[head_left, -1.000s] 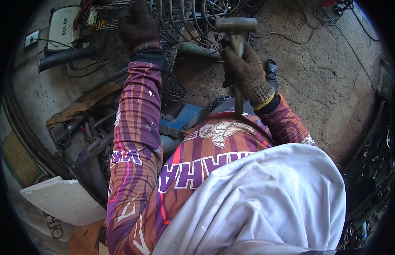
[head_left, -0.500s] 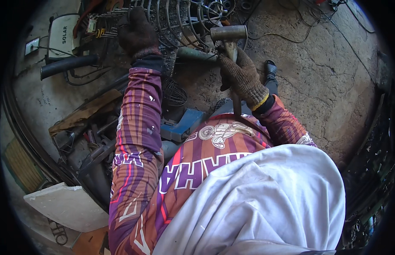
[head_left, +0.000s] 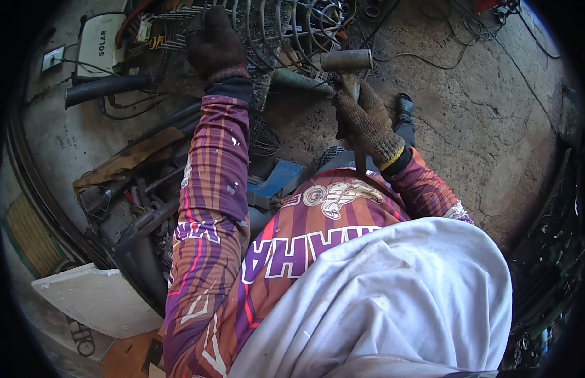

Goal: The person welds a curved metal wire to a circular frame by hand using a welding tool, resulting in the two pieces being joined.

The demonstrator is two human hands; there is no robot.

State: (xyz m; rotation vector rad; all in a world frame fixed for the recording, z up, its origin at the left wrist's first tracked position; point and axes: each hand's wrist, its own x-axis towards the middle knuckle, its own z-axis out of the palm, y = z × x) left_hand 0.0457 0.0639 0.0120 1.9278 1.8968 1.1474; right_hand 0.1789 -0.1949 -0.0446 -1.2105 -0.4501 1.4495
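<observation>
My right hand [head_left: 372, 126], in a brown knit glove with a yellow cuff edge, is closed round the handle of a hammer [head_left: 346, 60]. The hammer's thick metal head is raised, and its handle points back toward my body. At the upper left, my left hand [head_left: 218, 50], in a dark, dirty glove, is closed at the left end of a frame of curved metal rods [head_left: 280, 28]. Its fingertips are partly hidden. The rods lie over a dark, debris-strewn work surface [head_left: 262, 82], left of the hammer. A greenish pipe [head_left: 299, 82] sticks out beneath them.
Left of me are a white case [head_left: 102, 47], a black tube [head_left: 108, 90], scrap metal [head_left: 151, 211] and a white board [head_left: 94, 302]. A blue metal piece [head_left: 277, 183] sits close to my body. Cables [head_left: 431, 55] cross the concrete floor [head_left: 494, 138] at right.
The whole view has shifted slightly, so things appear a little farther right. The hammer and right hand are slightly lower, nearer my body. Both hands keep their closed pose.
</observation>
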